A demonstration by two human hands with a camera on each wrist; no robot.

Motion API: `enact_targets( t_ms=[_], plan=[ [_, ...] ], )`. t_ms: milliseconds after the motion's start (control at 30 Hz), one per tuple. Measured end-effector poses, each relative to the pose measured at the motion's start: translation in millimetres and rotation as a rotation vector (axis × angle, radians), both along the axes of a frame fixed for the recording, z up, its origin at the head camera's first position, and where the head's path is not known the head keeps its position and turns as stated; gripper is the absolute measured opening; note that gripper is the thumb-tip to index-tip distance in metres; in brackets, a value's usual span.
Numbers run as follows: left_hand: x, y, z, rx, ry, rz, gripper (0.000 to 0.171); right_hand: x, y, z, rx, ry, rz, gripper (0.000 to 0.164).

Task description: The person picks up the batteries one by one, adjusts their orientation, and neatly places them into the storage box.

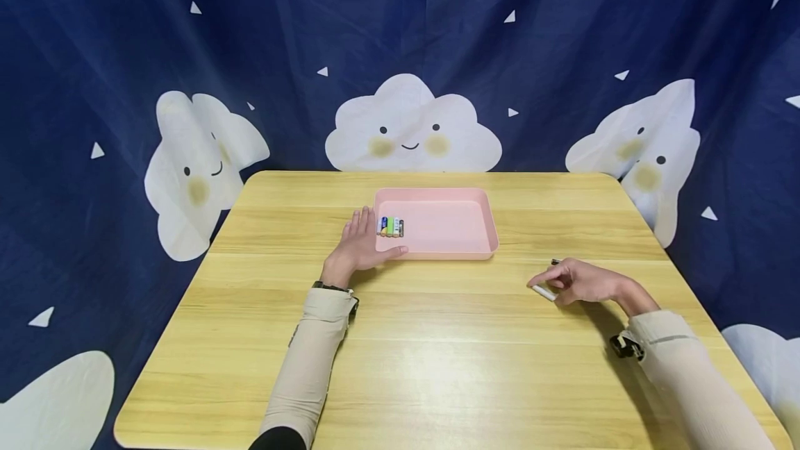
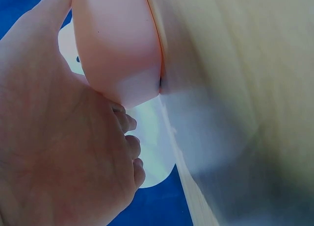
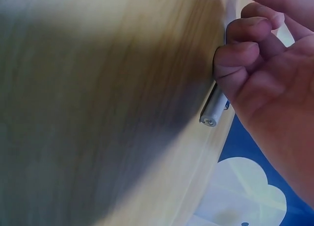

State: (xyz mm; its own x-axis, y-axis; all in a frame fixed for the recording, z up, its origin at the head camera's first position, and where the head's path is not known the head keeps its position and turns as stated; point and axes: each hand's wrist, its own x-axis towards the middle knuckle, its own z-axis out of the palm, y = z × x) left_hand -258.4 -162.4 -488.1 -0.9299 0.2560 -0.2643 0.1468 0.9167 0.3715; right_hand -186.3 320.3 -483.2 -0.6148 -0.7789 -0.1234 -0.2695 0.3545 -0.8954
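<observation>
A pink tray [image 1: 437, 254] lies toward the far side of the table, with several batteries [image 1: 391, 227] in a row at its left end. My left hand [image 1: 357, 245] rests against the tray's left side, fingers straight, its thumb spread along the front rim. In the left wrist view the tray's outer wall [image 2: 120, 44] is beside the palm. Right of the tray, my right hand [image 1: 584, 280] is low over the table and pinches a white battery [image 1: 544, 292] between thumb and index finger. Another battery [image 3: 212, 113], silver-ended, lies past the curled fingers in the right wrist view, partly hidden.
The light wooden table [image 1: 400, 346] has rounded corners. A dark blue curtain [image 1: 400, 26] with printed clouds hangs behind its far edge and along both sides.
</observation>
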Motion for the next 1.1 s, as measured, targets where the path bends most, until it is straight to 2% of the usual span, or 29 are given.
enact_targets(
  t_ms=[833, 933, 1100],
  plan=[
    [6.6, 1, 6.4, 0.032, 0.010, -0.004, 0.129, 1.6, -5, -4.8, -0.004, 0.069, -0.125, 0.048],
    [8.5, 1, 8.7, 0.042, 0.013, -0.004, 0.128, 0.9, -8, -1.8, 0.001, 0.069, -0.173, 0.051],
    [10.4, 1, 10.9, 0.040, 0.024, -0.009, 0.127, -1.8, -16, 7.5, 0.049, 0.050, -0.318, 0.057]
  ],
)
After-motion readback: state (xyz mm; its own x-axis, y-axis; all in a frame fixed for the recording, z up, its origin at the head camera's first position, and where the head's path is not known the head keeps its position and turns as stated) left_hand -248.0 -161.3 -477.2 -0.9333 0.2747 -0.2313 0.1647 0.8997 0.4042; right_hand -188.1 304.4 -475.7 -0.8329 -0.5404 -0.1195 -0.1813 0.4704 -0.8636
